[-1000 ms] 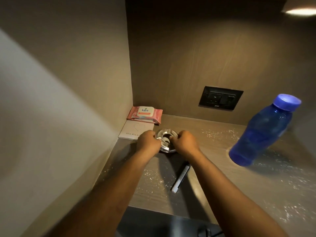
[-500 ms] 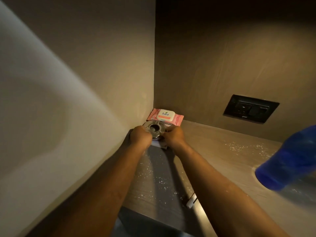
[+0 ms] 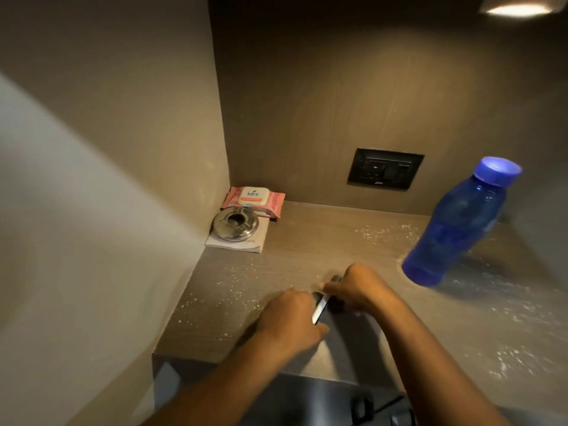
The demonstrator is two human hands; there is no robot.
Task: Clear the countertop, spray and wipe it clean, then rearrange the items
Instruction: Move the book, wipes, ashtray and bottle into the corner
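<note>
On the brown countertop (image 3: pixel 307 241) both my hands meet over a slim white and black pen (image 3: pixel 319 307). My left hand (image 3: pixel 289 318) closes on its near end and my right hand (image 3: pixel 353 287) pinches its far end. In the back left corner a round metal ashtray (image 3: pixel 236 223) rests on a white card (image 3: pixel 246 242), apart from my hands. Behind it lies a pink wipes pack (image 3: pixel 253 199) against the wall. A blue water bottle (image 3: pixel 458 222) with a blue cap stands at the right.
White specks and droplets are scattered over the countertop. A black wall socket (image 3: pixel 385 173) sits on the back wall. The side wall closes off the left. A dark object lies below the counter's front edge (image 3: pixel 362 407). A ceiling light (image 3: pixel 516 9) glows top right.
My hands set the ashtray on the white card in the corner, let go, and pulled back toward the front edge, where they now hold the pen.
</note>
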